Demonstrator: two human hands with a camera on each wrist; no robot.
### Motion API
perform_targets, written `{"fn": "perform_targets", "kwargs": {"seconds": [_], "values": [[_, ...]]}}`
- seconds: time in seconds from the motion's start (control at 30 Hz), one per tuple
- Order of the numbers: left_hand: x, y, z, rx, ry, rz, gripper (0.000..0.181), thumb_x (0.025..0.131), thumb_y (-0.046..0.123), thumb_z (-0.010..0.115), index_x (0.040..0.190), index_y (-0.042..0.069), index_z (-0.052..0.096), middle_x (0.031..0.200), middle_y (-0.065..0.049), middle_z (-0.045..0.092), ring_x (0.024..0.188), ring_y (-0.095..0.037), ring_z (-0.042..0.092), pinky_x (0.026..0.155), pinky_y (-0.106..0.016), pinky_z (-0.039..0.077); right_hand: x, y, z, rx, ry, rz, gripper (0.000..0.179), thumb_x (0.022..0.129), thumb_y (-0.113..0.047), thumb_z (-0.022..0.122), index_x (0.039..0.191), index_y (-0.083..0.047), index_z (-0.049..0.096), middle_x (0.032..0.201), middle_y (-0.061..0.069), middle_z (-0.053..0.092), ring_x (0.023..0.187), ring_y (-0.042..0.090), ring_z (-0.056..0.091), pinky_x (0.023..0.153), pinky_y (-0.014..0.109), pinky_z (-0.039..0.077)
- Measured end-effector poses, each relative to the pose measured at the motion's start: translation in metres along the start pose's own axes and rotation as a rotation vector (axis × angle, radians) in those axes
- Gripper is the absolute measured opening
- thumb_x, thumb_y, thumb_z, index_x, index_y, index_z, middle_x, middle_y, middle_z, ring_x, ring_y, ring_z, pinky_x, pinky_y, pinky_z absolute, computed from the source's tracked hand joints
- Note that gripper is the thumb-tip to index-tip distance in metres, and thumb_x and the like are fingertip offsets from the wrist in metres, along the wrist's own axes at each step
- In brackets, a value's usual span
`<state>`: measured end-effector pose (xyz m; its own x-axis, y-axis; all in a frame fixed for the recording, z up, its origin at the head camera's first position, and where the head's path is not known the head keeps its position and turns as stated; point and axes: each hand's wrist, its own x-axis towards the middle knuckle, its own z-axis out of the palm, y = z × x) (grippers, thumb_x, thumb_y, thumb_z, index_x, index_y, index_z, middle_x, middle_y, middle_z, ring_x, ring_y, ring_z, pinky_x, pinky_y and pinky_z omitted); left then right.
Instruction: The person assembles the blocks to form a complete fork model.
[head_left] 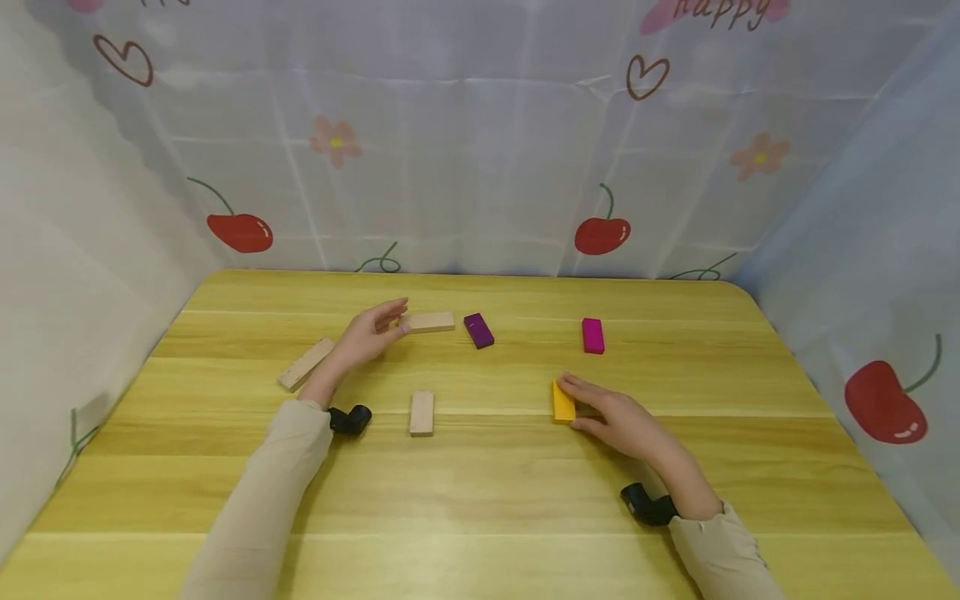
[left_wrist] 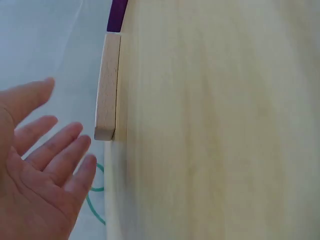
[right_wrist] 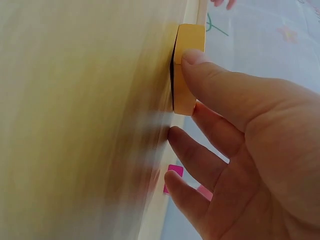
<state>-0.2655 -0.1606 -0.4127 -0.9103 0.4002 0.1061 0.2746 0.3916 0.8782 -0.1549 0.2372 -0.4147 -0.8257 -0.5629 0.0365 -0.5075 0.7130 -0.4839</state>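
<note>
A smooth yellow oblong block (head_left: 563, 403) is lying on the wood-grain table (head_left: 480, 508), right of the middle. Its long side is pointing away from the person, with the far end leaning a tiny bit left. The right hand (head_left: 621, 423) is pinching it, thumb by the near end and a fingertip by the far end, while the other fingers are spreading apart.

Beyond it, a bright pink oblong block (head_left: 593, 336) is pointing away too. To the left, a dark purple oblong block (head_left: 478, 331) is slanting, its far end going left. Next to that, a pale oblong wooden block (head_left: 431, 322) is lying sideways. The left hand (head_left: 367, 335) is reaching near its left end, fingers loosely open, holding nothing.

A second pale wooden block (head_left: 422, 413) is pointing away, nearer the person. A third pale wooden block (head_left: 306, 364) is slanting by the left arm. Behind the table, a white cloth (head_left: 465, 167) is hanging, showing red cherries.
</note>
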Motion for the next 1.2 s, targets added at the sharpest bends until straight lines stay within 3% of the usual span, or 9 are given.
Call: {"fn": "perform_targets", "kwargs": {"seconds": [0.23, 0.43, 0.53, 0.67, 0.9, 1.2], "values": [[0.01, -0.012, -0.004, 0.161, -0.028, -0.044, 0.065, 0.092, 0.013, 0.061, 0.146, -0.001, 0.027, 0.145, -0.021, 0.032, 0.135, -0.034, 0.022, 0.107, -0.049, 0.02, 0.0, 0.0, 0.001, -0.001, 0.004, 0.01, 0.058, 0.089, -0.012, 0.065, 0.141, -0.002, 0.041, 0.143, 0.016, 0.037, 0.128, 0.033, 0.037, 0.1, 0.048, 0.034], [0.014, -0.024, -0.004, 0.186, -0.063, -0.106, 0.07, 0.09, 0.017, 0.065, 0.145, -0.002, 0.027, 0.148, -0.023, 0.023, 0.137, -0.035, 0.015, 0.108, -0.048, 0.016, 0.0, 0.0, 0.001, 0.004, 0.002, 0.002, 0.058, 0.089, -0.012, 0.065, 0.141, -0.002, 0.041, 0.143, 0.016, 0.037, 0.128, 0.032, 0.037, 0.099, 0.047, 0.034], [0.015, -0.028, -0.003, 0.207, -0.06, -0.1, 0.065, 0.09, 0.016, 0.066, 0.143, -0.004, 0.033, 0.149, -0.022, 0.021, 0.138, -0.033, 0.012, 0.109, -0.047, 0.014, 0.0, 0.001, 0.001, -0.002, 0.006, 0.003, 0.058, 0.089, -0.012, 0.065, 0.141, -0.002, 0.041, 0.143, 0.016, 0.037, 0.128, 0.032, 0.037, 0.099, 0.047, 0.035], [0.017, -0.03, -0.001, 0.236, -0.04, -0.065, 0.057, 0.089, 0.014, 0.066, 0.137, -0.006, 0.042, 0.149, -0.021, 0.024, 0.138, -0.033, 0.011, 0.109, -0.048, 0.013, 0.0, 0.002, 0.001, -0.008, 0.009, 0.008, 0.058, 0.089, -0.013, 0.065, 0.141, -0.003, 0.042, 0.143, 0.015, 0.037, 0.128, 0.032, 0.038, 0.099, 0.048, 0.035], [0.019, -0.033, 0.001, 0.261, 0.034, -0.087, 0.045, 0.088, 0.016, 0.068, 0.126, -0.002, 0.054, 0.148, -0.02, 0.026, 0.138, -0.033, 0.013, 0.109, -0.048, 0.015, 0.002, 0.001, 0.002, 0.001, 0.003, 0.009, 0.059, 0.089, -0.014, 0.065, 0.141, -0.004, 0.041, 0.144, 0.014, 0.037, 0.129, 0.031, 0.036, 0.1, 0.047, 0.034], [0.02, -0.035, 0.002, 0.217, 0.081, -0.081, 0.04, 0.087, 0.02, 0.07, 0.118, -0.001, 0.059, 0.145, -0.02, 0.032, 0.136, -0.033, 0.019, 0.108, -0.047, 0.018, 0.0, 0.001, 0.002, 0.008, 0.006, 0.013, 0.058, 0.089, -0.013, 0.065, 0.141, -0.003, 0.041, 0.144, 0.015, 0.037, 0.129, 0.032, 0.037, 0.1, 0.047, 0.034]]}}
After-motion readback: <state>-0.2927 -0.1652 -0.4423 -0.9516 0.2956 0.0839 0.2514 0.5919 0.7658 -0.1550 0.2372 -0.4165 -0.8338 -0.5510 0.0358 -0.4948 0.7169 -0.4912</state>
